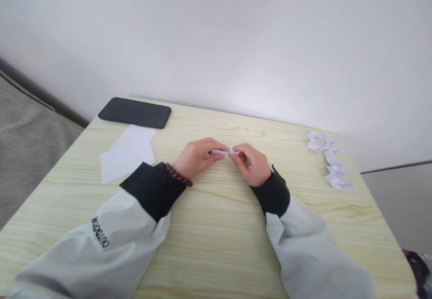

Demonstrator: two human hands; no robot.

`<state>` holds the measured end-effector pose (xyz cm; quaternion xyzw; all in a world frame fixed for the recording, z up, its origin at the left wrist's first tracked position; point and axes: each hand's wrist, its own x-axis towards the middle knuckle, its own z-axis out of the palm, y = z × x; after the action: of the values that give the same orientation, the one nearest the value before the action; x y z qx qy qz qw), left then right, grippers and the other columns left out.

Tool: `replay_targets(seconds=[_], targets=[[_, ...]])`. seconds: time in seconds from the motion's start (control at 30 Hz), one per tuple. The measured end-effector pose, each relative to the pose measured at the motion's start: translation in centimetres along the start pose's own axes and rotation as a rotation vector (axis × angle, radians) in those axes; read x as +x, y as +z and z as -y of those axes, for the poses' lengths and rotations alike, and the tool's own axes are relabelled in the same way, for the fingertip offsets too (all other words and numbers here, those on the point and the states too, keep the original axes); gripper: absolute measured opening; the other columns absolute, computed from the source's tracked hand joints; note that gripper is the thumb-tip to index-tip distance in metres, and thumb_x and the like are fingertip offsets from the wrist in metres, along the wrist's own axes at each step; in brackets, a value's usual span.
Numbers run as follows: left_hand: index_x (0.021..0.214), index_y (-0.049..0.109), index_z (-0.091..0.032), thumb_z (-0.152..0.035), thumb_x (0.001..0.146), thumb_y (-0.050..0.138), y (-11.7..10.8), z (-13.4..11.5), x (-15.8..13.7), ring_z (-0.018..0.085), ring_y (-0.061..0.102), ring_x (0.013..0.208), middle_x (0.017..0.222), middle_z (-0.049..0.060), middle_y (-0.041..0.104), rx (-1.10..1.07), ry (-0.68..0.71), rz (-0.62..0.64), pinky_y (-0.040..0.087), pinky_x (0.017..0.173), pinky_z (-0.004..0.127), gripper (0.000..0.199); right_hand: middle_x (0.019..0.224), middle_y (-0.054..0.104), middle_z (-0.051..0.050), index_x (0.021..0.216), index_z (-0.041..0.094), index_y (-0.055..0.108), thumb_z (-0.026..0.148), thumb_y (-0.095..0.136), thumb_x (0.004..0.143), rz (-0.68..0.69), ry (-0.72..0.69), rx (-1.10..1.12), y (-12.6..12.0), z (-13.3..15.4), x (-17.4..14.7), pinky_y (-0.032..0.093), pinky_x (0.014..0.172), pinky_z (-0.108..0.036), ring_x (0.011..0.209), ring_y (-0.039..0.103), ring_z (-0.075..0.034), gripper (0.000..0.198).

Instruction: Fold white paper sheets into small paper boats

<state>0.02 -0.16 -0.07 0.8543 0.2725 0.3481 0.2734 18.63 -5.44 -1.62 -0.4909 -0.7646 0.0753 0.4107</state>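
A small folded piece of white paper (221,152) is held between my two hands, above the middle of the table. My left hand (198,156), with a dark bead bracelet at the wrist, pinches its left part between thumb and fingers. On the other end, the thumb and fingertips of my right hand (250,163) close over the paper. The fingers hide much of the piece, so I cannot make out its full folded shape.
White paper sheets (126,153) lie on the wood-grain table (216,231) at the left, below a black phone (135,112). Several small folded white paper figures (332,157) stand in a line near the right edge. A white wall (216,42) rises behind.
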Motion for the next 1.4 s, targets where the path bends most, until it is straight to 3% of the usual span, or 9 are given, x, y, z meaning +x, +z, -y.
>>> replay_targets(seconds=[0.2,0.33,0.5,0.9,1.13,1.4], targets=[[0.097,0.066,-0.016,-0.027,0.081,0.061,0.08,-0.08,0.02,0.011,0.059,0.072,0.091,0.005,0.066,0.032,0.018,-0.093,0.048,0.07,0.023,0.02,0.075,0.063,-0.002,0.085,0.02,0.057,0.024,0.05,0.088,-0.036,-0.049,0.003,-0.19,0.3,0.12,0.044,0.053,-0.023,0.054,0.053,-0.01,0.008],[0.086,0.068,-0.017,-0.029,0.083,0.057,0.02,-0.25,0.07,0.013,0.06,0.078,0.082,0.003,0.068,0.03,0.015,-0.026,0.047,0.073,0.024,0.016,0.073,0.064,-0.001,0.084,0.02,0.059,0.026,0.052,0.087,-0.053,0.0,0.049,-0.23,0.42,0.13,0.044,0.051,-0.023,0.053,0.054,-0.009,0.009],[0.086,0.066,-0.014,-0.033,0.083,0.054,0.07,-0.46,-0.08,0.011,0.057,0.065,0.077,0.003,0.066,-0.084,-0.138,0.072,0.045,0.062,0.023,0.023,0.071,0.064,0.0,0.083,0.02,0.059,0.025,0.058,0.083,-0.075,0.042,0.108,-0.29,0.38,0.14,0.044,0.049,-0.021,0.049,0.052,-0.008,0.005],[0.078,0.065,-0.013,-0.04,0.079,0.053,-0.03,-0.59,0.01,0.008,0.044,0.049,0.058,-0.001,0.056,-0.289,-0.413,0.205,0.033,0.045,0.019,0.03,0.081,0.066,-0.005,0.088,0.019,0.061,0.014,0.059,0.082,-0.066,-0.236,0.137,-0.57,0.63,0.23,0.048,0.054,-0.02,0.062,0.058,-0.009,0.007],[0.074,0.061,-0.012,-0.042,0.078,0.055,-0.44,-0.64,0.13,0.006,0.042,0.049,0.06,-0.001,0.056,-0.564,-0.443,0.287,0.029,0.044,0.017,0.031,0.082,0.069,-0.006,0.092,0.019,0.062,0.011,0.059,0.082,-0.063,-0.3,0.124,-0.85,0.73,0.15,0.052,0.064,-0.02,0.073,0.064,-0.011,0.013],[0.068,0.059,-0.012,-0.043,0.078,0.055,-0.63,-0.85,0.44,0.006,0.041,0.047,0.057,-0.001,0.055,-0.559,-0.435,0.286,0.029,0.044,0.017,0.033,0.083,0.07,-0.005,0.093,0.02,0.062,0.014,0.055,0.085,-0.052,-0.284,0.114,-0.86,0.76,-0.03,0.053,0.066,-0.021,0.074,0.066,-0.012,0.012]])
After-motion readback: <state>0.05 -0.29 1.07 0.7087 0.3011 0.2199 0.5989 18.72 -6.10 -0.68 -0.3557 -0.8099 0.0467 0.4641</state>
